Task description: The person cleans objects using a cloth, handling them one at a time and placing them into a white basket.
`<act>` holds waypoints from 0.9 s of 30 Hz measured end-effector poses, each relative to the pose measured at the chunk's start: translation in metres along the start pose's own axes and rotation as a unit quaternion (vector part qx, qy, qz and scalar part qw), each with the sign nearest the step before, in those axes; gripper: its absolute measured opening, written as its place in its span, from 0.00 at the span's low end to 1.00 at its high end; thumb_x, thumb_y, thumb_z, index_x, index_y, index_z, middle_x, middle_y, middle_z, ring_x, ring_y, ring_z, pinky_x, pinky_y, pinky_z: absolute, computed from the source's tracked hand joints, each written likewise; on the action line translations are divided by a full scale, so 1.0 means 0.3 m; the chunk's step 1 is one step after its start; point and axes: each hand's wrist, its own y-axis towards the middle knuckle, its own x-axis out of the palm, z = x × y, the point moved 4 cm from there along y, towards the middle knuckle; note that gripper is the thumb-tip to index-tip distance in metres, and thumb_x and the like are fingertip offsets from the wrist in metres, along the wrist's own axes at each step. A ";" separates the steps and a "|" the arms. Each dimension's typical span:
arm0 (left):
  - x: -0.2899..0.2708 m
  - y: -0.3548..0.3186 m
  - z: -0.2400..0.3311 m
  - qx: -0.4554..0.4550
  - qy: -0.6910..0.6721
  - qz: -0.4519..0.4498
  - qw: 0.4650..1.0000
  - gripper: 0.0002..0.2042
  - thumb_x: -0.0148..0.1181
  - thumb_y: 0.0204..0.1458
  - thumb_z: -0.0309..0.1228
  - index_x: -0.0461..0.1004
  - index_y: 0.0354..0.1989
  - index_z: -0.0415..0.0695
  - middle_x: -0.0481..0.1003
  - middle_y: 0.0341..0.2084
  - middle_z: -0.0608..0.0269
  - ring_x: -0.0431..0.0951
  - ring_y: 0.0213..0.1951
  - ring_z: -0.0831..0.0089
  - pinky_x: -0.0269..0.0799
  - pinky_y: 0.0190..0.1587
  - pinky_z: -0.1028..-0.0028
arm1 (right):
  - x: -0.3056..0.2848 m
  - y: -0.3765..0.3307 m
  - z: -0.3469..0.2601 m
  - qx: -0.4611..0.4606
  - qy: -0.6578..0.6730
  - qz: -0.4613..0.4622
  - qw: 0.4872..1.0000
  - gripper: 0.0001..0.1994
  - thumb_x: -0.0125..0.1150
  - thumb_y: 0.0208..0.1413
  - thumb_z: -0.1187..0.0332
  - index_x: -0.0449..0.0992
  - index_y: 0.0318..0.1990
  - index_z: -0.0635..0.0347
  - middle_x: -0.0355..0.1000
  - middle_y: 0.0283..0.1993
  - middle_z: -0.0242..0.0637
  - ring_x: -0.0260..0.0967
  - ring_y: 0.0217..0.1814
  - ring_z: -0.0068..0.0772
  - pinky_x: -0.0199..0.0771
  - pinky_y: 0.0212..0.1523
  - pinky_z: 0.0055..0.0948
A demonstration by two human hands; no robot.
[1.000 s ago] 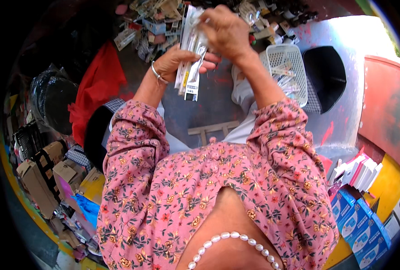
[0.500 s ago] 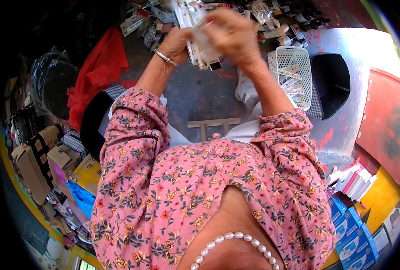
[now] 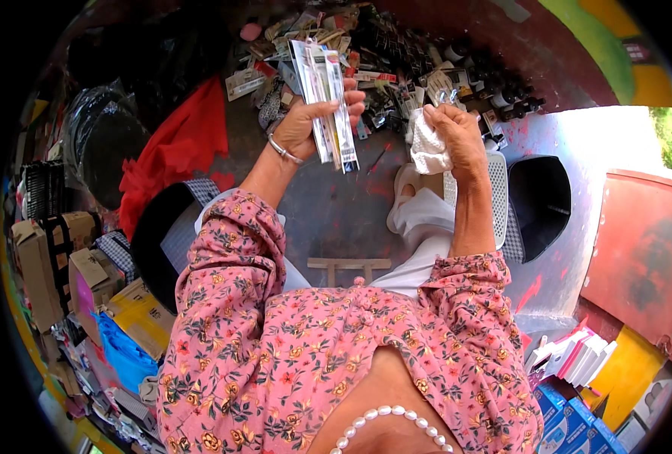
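Upright in my left hand (image 3: 302,127) stands a bunch of long, slim clear packets (image 3: 325,113), gripped by the thumb and fingers. The packets are whitish, with thin items inside that I cannot make out. My right hand (image 3: 460,140) is closed round a crumpled white knitted cloth (image 3: 428,147), held to the right and apart from the packets. Behind my right forearm, a white perforated plastic basket (image 3: 496,193) is partly hidden.
Ahead on the floor lies a heap of small packaged goods (image 3: 381,64), with dark bottles (image 3: 506,98) at its right. Red fabric (image 3: 177,144) lies at the left, above cardboard boxes (image 3: 86,280). A black bin (image 3: 540,204) stands beside the basket; blue boxes (image 3: 578,427) sit at lower right.
My right hand has drawn away from the packets to the right, and the white cloth now shows plainly in it. My left hand keeps the packets, now more fully in sight.
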 end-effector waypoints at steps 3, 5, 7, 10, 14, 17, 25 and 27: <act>0.014 -0.008 -0.023 -0.033 0.027 0.006 0.999 0.29 0.58 0.43 0.23 0.54 0.56 0.35 0.71 0.41 0.55 0.75 0.40 0.68 0.73 0.44 0.70 | 0.040 0.006 -0.002 0.049 0.104 -0.033 0.993 0.08 0.59 0.47 0.67 0.70 0.22 0.57 0.67 0.20 0.27 0.62 0.19 0.15 0.61 0.21 0.15; 0.019 0.000 -0.036 -0.048 0.061 -0.012 0.997 0.29 0.59 0.44 0.26 0.55 0.56 0.36 0.71 0.41 0.53 0.75 0.39 0.69 0.74 0.42 0.73 | 0.066 0.008 0.004 0.041 0.133 -0.054 0.989 0.08 0.59 0.41 0.75 0.70 0.31 0.63 0.71 0.29 0.35 0.68 0.24 0.23 0.70 0.27 0.18; 0.035 -0.010 -0.045 -0.067 0.107 -0.009 0.992 0.29 0.59 0.44 0.26 0.55 0.56 0.36 0.71 0.41 0.54 0.75 0.39 0.70 0.74 0.41 0.74 | 0.111 -0.014 -0.018 0.053 0.075 -0.092 0.992 0.16 0.58 0.38 0.77 0.69 0.39 0.68 0.72 0.32 0.38 0.69 0.26 0.26 0.71 0.28 0.20; 0.056 -0.008 -0.083 -0.127 0.224 -0.004 0.966 0.29 0.63 0.41 0.26 0.58 0.54 0.37 0.72 0.35 0.62 0.74 0.34 0.78 0.71 0.37 0.79 | 0.147 -0.005 -0.004 0.023 -0.093 -0.069 0.993 0.18 0.60 0.40 0.68 0.71 0.39 0.71 0.72 0.27 0.38 0.68 0.27 0.24 0.66 0.29 0.20; 0.073 -0.025 -0.116 -0.154 0.273 -0.022 0.949 0.24 0.65 0.40 0.28 0.65 0.47 0.40 0.70 0.33 0.68 0.71 0.33 0.81 0.68 0.35 0.82 | 0.181 0.024 0.031 0.027 -0.148 -0.114 0.982 0.17 0.62 0.40 0.64 0.75 0.32 0.72 0.72 0.24 0.38 0.68 0.25 0.23 0.66 0.28 0.22; 0.045 -0.038 -0.119 -0.176 0.196 -0.032 0.964 0.27 0.66 0.39 0.30 0.63 0.50 0.40 0.70 0.38 0.66 0.71 0.39 0.79 0.68 0.41 0.79 | 0.147 0.025 0.036 0.038 -0.111 -0.091 0.989 0.13 0.62 0.40 0.65 0.76 0.27 0.70 0.72 0.23 0.38 0.67 0.23 0.23 0.66 0.26 0.22; 0.041 -0.046 -0.130 -0.206 0.212 -0.028 0.955 0.28 0.65 0.40 0.31 0.61 0.52 0.40 0.70 0.40 0.65 0.72 0.38 0.79 0.69 0.42 0.79 | 0.157 0.036 0.047 0.024 -0.156 -0.086 0.984 0.13 0.63 0.38 0.65 0.75 0.25 0.69 0.72 0.22 0.38 0.67 0.23 0.24 0.65 0.27 0.22; 0.014 -0.046 -0.130 -0.207 0.203 -0.013 0.957 0.26 0.64 0.41 0.31 0.62 0.51 0.40 0.71 0.39 0.64 0.73 0.37 0.79 0.71 0.40 0.78 | 0.140 0.026 0.021 0.040 -0.169 -0.071 0.982 0.11 0.62 0.39 0.67 0.75 0.28 0.68 0.73 0.25 0.38 0.68 0.25 0.23 0.66 0.29 0.22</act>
